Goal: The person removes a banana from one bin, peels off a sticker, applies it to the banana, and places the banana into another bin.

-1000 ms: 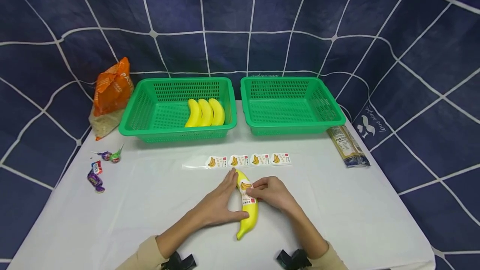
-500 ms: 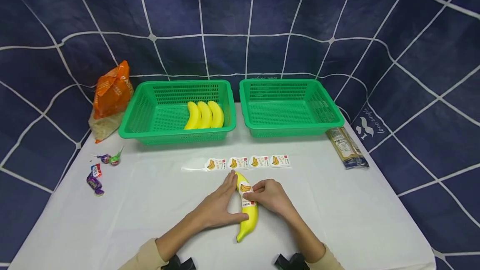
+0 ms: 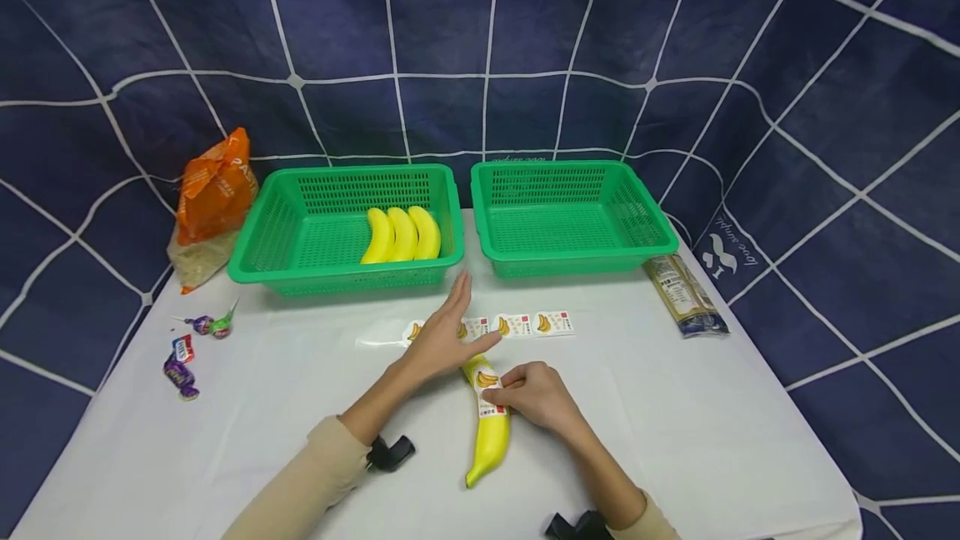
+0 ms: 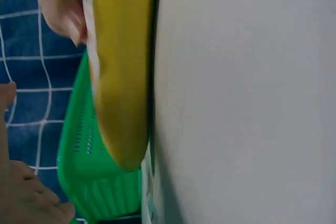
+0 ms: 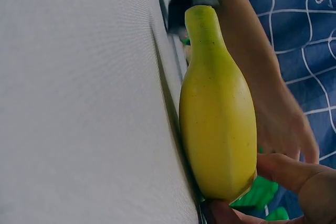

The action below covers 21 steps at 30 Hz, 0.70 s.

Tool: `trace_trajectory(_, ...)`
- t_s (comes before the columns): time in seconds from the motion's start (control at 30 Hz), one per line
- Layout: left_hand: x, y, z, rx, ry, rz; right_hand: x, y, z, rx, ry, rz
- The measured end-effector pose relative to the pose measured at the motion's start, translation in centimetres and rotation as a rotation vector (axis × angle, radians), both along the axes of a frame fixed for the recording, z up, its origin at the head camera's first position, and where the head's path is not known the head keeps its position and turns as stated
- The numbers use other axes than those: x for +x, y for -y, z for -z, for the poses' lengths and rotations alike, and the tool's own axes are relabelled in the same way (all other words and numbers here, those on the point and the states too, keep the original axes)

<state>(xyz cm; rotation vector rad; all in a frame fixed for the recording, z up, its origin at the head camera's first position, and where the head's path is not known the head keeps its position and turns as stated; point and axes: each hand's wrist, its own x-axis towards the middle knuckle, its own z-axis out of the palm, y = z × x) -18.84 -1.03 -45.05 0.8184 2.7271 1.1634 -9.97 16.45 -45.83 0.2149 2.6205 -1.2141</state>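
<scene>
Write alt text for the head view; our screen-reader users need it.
On a white table, a person's right hand presses a sticker onto a yellow banana while the left hand hovers open above a sticker strip. Behind stand two green baskets, the left basket holding three bananas.

brightness: bright, even, diffuse light from overhead; colours saturated
shadows: faint and soft under the two green plastic mesh baskets (image 3: 345, 227) and beside the yellow banana with a sticker (image 3: 489, 415) on the white tablecloth (image 3: 675, 407)
glare: mild washout on the tablecloth, no hard hotspots
head view: sharp; wide-angle bend in the grid lines of the dark blue checked backdrop cloth (image 3: 787, 107) toward the edges
wrist views: banana very close, soft; left wrist view blurrier; both rotated sideways
</scene>
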Motion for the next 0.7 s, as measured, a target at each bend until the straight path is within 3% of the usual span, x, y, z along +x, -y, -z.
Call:
trace_trajectory(0.2, -4.4, -2.9, -0.6, 0.077, 0.054, -0.001, 0.0, 0.0, -0.1, -0.021, 0.003, -0.001)
trace_trajectory(0.37, -7.2, -4.1, -1.2, 0.115, 0.096, -0.031, 0.2, 0.2, 0.0, -0.014, 0.006, 0.003)
trace_trajectory(0.53, -8.7, -4.8, -1.4, 0.113, 0.108, -0.065, 0.4, 0.4, 0.0, 0.002, 0.006, -0.003)
trace_trajectory(0.7, -9.0, -5.0, -1.3, 0.083, 0.093, -0.072, 0.5, 0.3, -0.1, 0.012, -0.011, 0.001)
